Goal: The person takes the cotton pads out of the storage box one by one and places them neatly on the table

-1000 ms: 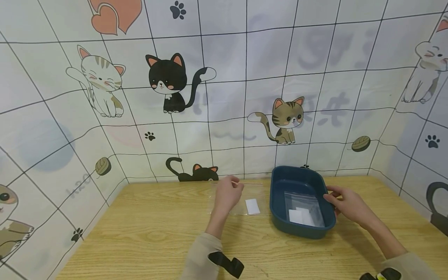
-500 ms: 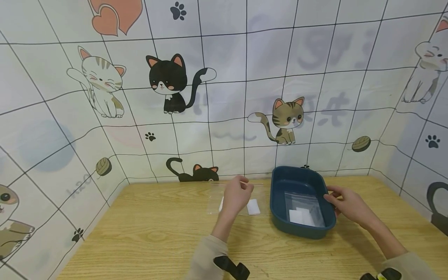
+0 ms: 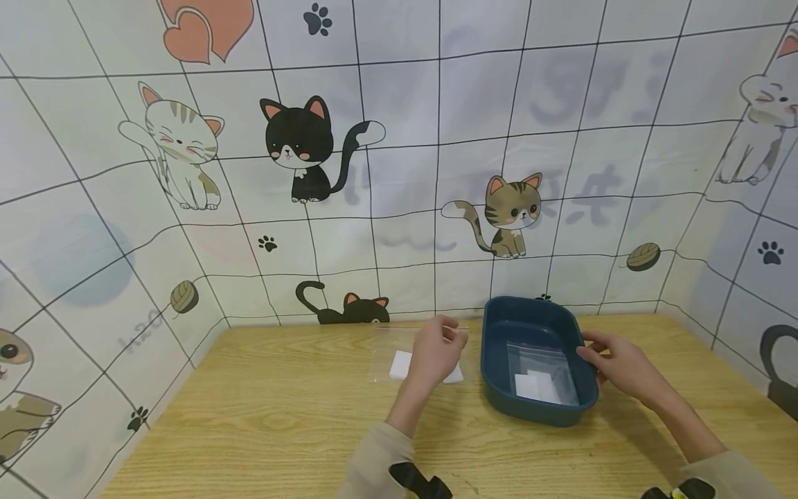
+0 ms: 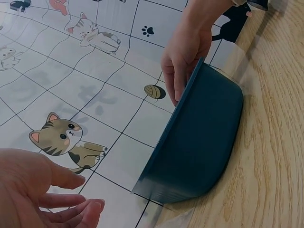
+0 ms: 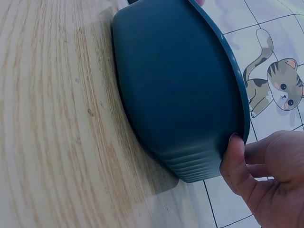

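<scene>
Blue tub (image 3: 526, 331) between two hands (image 3: 438, 353) (image 3: 623, 360)

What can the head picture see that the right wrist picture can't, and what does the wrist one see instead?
Only the head view shows inside the blue tub, where a clear bag lies, plus white pieces near the left hand and the heart drawing.

Only the right wrist view shows the ridges on the tub's outside.

Both show the tub, the right hand holding its rim, and the wooden table.
</scene>
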### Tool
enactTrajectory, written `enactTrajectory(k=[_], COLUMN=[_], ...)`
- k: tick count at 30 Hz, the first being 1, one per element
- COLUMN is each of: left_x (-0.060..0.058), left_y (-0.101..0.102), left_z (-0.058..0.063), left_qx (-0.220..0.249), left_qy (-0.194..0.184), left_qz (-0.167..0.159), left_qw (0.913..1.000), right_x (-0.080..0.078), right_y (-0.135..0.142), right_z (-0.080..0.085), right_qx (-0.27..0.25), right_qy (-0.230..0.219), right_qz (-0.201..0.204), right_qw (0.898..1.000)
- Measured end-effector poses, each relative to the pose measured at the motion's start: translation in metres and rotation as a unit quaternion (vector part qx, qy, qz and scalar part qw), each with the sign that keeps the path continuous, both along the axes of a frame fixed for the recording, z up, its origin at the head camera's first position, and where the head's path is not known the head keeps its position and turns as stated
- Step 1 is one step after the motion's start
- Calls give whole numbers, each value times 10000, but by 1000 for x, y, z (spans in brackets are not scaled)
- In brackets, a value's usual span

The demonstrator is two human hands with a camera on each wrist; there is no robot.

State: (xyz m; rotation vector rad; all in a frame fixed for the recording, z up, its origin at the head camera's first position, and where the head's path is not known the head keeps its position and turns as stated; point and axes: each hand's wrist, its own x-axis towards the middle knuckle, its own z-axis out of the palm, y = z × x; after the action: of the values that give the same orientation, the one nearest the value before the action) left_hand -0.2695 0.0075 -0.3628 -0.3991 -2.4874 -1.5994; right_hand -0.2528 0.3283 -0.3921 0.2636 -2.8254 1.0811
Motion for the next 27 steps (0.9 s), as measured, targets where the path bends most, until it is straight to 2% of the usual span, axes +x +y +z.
enactTrajectory(k=[13,21,27], left_x=[11,16,19], left_y=[9,21,29], left_z=[7,12,11], left_qx=[169,102,-25], left_qy=[-98,0,6], left_qz=[-323,-521,-604], left_qw=[9993,9986,9982], right_x=[1,1,1], right_y=[0,0,0], right_z=[1,1,1], right_qx=[31,-40,-72], right_qy=[41,-7,71], right_qz=[-8,-4,29], right_qw=[10000,10000,9999])
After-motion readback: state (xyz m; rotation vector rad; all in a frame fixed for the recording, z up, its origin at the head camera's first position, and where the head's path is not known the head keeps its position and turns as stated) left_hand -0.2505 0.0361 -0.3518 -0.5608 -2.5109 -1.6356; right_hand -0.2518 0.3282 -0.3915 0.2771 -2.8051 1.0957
